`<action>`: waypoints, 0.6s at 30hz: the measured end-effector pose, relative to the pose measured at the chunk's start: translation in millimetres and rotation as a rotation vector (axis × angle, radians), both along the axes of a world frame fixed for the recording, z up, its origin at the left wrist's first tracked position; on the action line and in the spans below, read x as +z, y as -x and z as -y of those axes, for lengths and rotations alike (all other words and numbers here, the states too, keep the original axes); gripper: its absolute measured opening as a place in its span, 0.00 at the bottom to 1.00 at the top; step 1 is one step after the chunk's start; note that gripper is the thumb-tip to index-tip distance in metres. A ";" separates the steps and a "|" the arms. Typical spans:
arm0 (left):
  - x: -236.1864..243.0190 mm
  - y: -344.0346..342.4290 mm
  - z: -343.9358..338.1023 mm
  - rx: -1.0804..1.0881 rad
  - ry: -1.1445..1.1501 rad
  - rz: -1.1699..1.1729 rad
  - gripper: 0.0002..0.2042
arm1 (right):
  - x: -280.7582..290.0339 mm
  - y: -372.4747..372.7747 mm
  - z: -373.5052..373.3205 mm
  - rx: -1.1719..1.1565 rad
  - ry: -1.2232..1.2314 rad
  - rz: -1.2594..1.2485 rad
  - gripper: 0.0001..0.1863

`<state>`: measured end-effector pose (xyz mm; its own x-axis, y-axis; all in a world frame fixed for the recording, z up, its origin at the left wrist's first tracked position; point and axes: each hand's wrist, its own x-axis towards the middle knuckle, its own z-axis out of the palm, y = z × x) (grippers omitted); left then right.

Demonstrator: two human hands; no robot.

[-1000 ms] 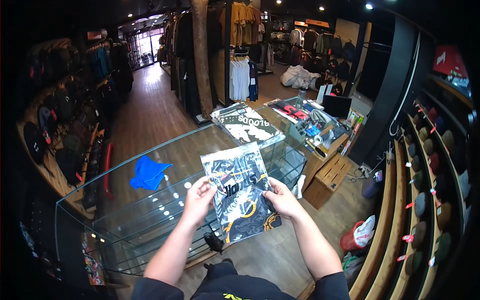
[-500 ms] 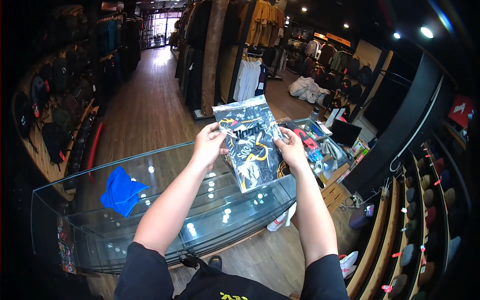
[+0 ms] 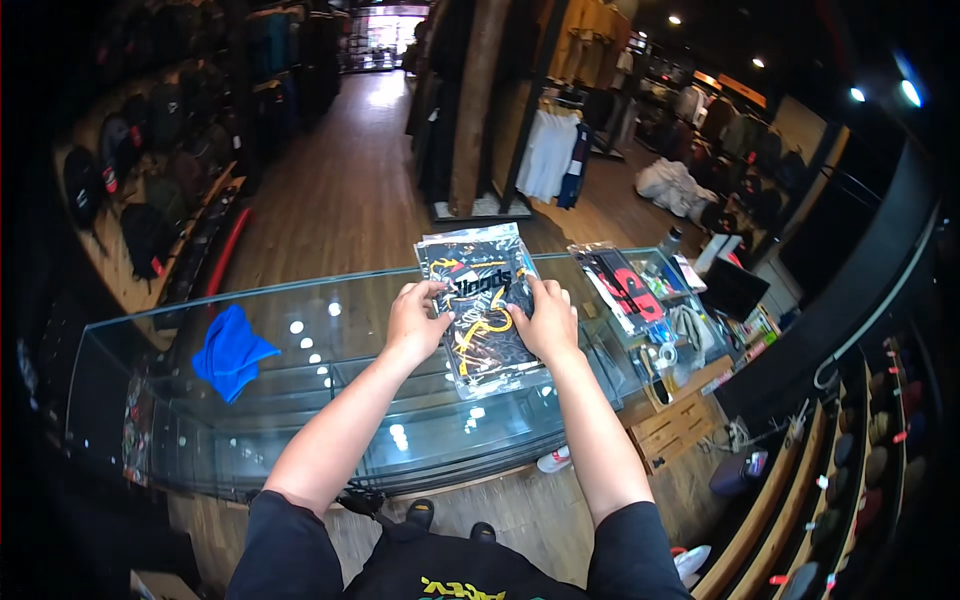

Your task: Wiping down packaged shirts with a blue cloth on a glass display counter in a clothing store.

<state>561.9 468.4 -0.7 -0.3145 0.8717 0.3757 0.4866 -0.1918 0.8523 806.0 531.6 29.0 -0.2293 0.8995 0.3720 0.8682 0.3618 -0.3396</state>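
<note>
A folded black cloth (image 3: 480,345) with yellow, white and black print lies flat in a clear plastic bag, at the far edge of the glass counter. More clear plastic edges show around it, as if similar packages lie beneath; how many is hidden. My left hand (image 3: 415,322) is closed on its left edge, thumb on top. On the opposite side, my right hand (image 3: 548,320) grips the right edge, its thumb over the print. Beyond my right hand, a black package with a red print (image 3: 622,290) rests on the counter. To the left lies a crumpled blue cloth (image 3: 232,352).
The glass display counter (image 3: 310,440) runs across in front of me. Its right end carries tape, tools and a dark monitor (image 3: 738,288). A wooden post (image 3: 477,120) and clothes racks stand beyond. Cap shelves (image 3: 825,480) rise at right; backpacks (image 3: 150,235) hang at left.
The bagged cloth has come down from a raised, tilted hold to lie nearly flat at the counter, both hands still on it. My view has turned left, uncovering the red-printed package.
</note>
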 end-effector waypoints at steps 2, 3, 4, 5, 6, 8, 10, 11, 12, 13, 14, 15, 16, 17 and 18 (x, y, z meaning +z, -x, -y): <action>7.2 -7.6 10.1 -0.008 -0.046 0.034 0.24 | 1.0 -2.7 2.2 -0.056 0.034 0.001 0.38; 3.0 -6.0 12.1 -0.014 -0.110 0.042 0.24 | 1.7 -0.3 4.4 -0.060 0.080 -0.001 0.39; 4.2 -6.9 14.4 -0.031 -0.146 -0.043 0.26 | 1.0 -2.3 4.4 -0.076 0.123 -0.001 0.40; 2.6 -10.8 21.7 -0.007 -0.096 -0.100 0.28 | 0.5 -7.1 3.7 -0.070 0.167 0.010 0.44; 0.2 -12.5 26.5 0.004 -0.138 -0.180 0.28 | -0.4 -10.7 3.2 -0.097 0.120 0.009 0.46; 2.8 -27.8 48.1 0.066 -0.122 -0.224 0.28 | -2.4 -23.3 6.4 -0.085 0.018 -0.049 0.50; 12.1 -28.5 97.1 0.114 -0.071 -0.272 0.29 | 2.2 -11.6 26.7 0.058 -0.123 -0.158 0.47; 22.9 -32.8 131.1 0.131 -0.034 -0.285 0.30 | 3.7 -3.3 41.6 0.139 -0.176 -0.197 0.45; 27.7 -35.8 160.9 0.163 -0.040 -0.353 0.31 | 4.1 5.0 58.2 0.239 -0.246 -0.200 0.42; 23.6 -31.2 188.6 0.200 -0.040 -0.422 0.31 | 7.9 17.5 82.0 0.397 -0.235 -0.256 0.40; 11.8 -25.7 218.5 0.242 -0.046 -0.445 0.33 | 7.3 32.0 108.2 0.501 -0.205 -0.245 0.38; 3.3 -21.5 252.8 0.322 -0.033 -0.491 0.34 | 5.2 46.1 137.1 0.621 -0.175 -0.271 0.37; -7.4 -21.3 277.0 0.383 -0.021 -0.532 0.34 | -3.5 56.0 151.7 0.780 -0.132 -0.313 0.37; -17.0 -21.1 300.5 0.442 -0.003 -0.533 0.34 | -14.0 63.9 170.7 0.863 -0.124 -0.293 0.35; -26.5 -19.1 329.1 0.500 0.010 -0.521 0.34 | -23.6 76.8 193.4 0.947 -0.120 -0.248 0.36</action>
